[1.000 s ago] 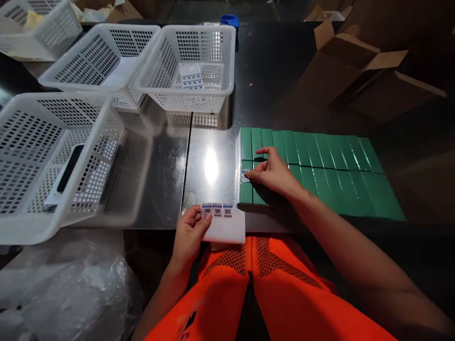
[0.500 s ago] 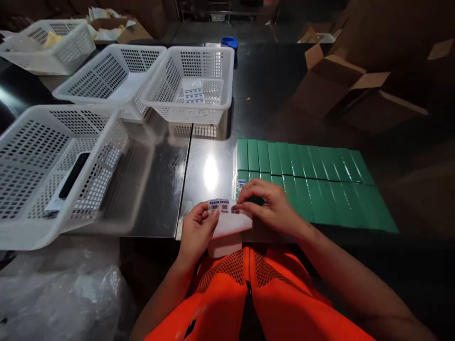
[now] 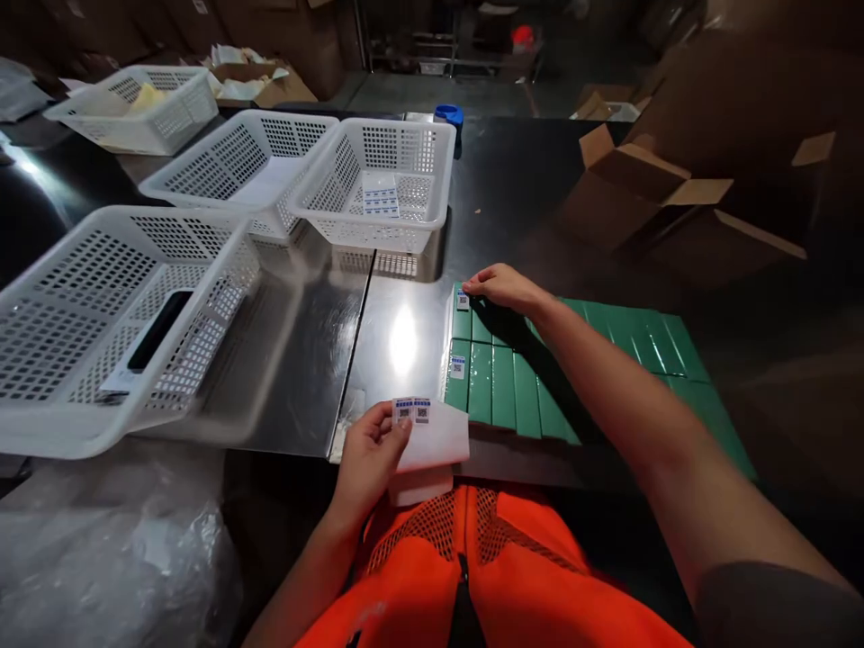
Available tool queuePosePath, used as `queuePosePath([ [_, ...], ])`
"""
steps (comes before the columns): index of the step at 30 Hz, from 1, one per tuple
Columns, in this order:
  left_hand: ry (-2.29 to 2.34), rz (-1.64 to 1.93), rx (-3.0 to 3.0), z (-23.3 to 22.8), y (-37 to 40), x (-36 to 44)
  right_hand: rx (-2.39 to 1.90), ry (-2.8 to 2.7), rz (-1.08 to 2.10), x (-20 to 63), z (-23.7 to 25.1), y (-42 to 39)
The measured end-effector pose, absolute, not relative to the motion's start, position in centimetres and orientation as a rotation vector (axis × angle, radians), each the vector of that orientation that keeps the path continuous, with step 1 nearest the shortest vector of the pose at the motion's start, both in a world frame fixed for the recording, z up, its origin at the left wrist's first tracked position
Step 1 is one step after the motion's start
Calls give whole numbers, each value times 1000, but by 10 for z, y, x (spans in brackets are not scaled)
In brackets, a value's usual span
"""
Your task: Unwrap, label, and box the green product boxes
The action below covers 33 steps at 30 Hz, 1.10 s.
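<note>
Dim storeroom around me, with open cardboard boxes [image 3: 641, 193] at the upper right of the frame and a shiny steel bench [image 3: 303, 360] across the middle. My left hand [image 3: 368, 454] sits low in the centre, thumb and fingers pressed together on a white sticker sheet [image 3: 432, 436] that carries two small blue-and-white labels along its top edge, held just above the bench's near edge. My right hand [image 3: 503, 288] reaches up past centre, fingertips laid down on a label [image 3: 463, 300] at the far left corner of the green boxes [image 3: 607, 346], which lie flat in two rows, side by side. A second label [image 3: 457, 366] is stuck on the leftmost box of the near row. White mesh baskets [image 3: 378, 184] stand at the upper left; the nearest large one [image 3: 101, 315] holds a dark flat object, and one farther back holds a sheet of labels. Crumpled clear plastic [image 3: 114, 549] fills the lower left corner. My orange clothing [image 3: 472, 576] shows at the bottom.
</note>
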State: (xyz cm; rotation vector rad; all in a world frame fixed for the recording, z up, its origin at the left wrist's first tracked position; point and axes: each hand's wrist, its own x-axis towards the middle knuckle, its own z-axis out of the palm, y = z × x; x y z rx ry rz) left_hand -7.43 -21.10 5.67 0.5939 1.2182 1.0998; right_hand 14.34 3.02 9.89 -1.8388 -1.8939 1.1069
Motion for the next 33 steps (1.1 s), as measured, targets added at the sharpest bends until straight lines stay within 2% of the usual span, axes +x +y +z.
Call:
queuePosePath([
  [8, 1206, 1084, 610, 55, -207, -73, -1888, -1989, 884, 140, 86, 26],
  [14, 1206, 1095, 647, 63, -204, -66, -1691, -1784, 347, 138, 74, 2],
  [20, 1204, 1138, 661, 69, -202, -63, -1087, -2106, 802, 132, 100, -86],
  [27, 1185, 1107, 645, 68, -196, -51, -972, -2294, 415, 133, 104, -144],
  [30, 1174, 1104, 639, 68, -196, -49, -903, -2337, 480, 134, 109, -151],
  [33, 1158, 1096, 629, 67, -197, -50, -854, -2214, 730, 139, 115, -141],
])
